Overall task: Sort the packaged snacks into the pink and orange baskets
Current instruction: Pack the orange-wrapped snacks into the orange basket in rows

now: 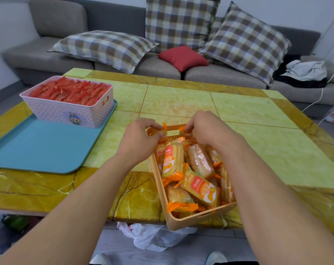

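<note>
The table [181,100] in front of me is nearly bare of loose snacks. Far left on it lies a blue tray [37,146], and on the tray's far end stands the pink basket [70,111], packed level with red packets [70,90]. Well apart from it, at the near edge, sits the orange basket [181,220], heaped with orange-wrapped crackers [198,188]. By the look of it the sorting is close to finished.

Both my hands are at the orange basket's far rim. My left hand [141,138] has its fingers curled tight, pinching the crimped end of a wrapper. My right hand [208,131] is closed down the same way on another wrapper end beside it; I think these are two ends of one packet, but my knuckles hide the join, so I can't be sure.

The risks as I judge them: the orange basket overhangs the near edge of the table, so pressing down or tugging toward me could tip it onto the floor, where a plastic bag [152,238] lies. The heap is also high, so a packet pushed in carelessly could slide over the rim. A thin crimp could slip from a pinch too.

Nothing stands between the two baskets; the sofa [47,60] and cushions [104,46] sit behind.
</note>
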`<state>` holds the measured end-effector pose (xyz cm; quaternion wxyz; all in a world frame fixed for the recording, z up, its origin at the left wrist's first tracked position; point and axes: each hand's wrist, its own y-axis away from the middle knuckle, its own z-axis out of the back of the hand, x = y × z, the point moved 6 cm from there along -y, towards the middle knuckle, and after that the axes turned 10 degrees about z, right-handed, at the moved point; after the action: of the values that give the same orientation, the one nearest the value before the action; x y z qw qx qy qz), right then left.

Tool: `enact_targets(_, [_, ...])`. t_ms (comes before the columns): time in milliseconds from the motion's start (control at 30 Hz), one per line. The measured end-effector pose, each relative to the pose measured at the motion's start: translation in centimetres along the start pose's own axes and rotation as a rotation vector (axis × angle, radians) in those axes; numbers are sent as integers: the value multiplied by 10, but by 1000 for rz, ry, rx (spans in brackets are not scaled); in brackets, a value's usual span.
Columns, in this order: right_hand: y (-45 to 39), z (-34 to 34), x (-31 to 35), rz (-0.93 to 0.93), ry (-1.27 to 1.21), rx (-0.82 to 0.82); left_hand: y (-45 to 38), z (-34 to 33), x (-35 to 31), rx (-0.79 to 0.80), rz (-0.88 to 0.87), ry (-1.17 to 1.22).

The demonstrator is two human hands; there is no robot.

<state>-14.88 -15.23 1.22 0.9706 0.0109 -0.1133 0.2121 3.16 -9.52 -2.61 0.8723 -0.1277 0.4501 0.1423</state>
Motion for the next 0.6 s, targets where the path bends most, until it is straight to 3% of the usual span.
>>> enact_targets(200, [5,20,19,114,-19,-24,2,-2,2,50,19,-7])
enact_targets(433, [1,-31,35,120,61,371,6,-4,-2,80,47,35])
enact_targets(500, [3,-39,35,132,102,444,10,-3,-5,147,89,118])
enact_targets(600, [6,-44,38,164,139,491,17,-7,-3,381,118,107])
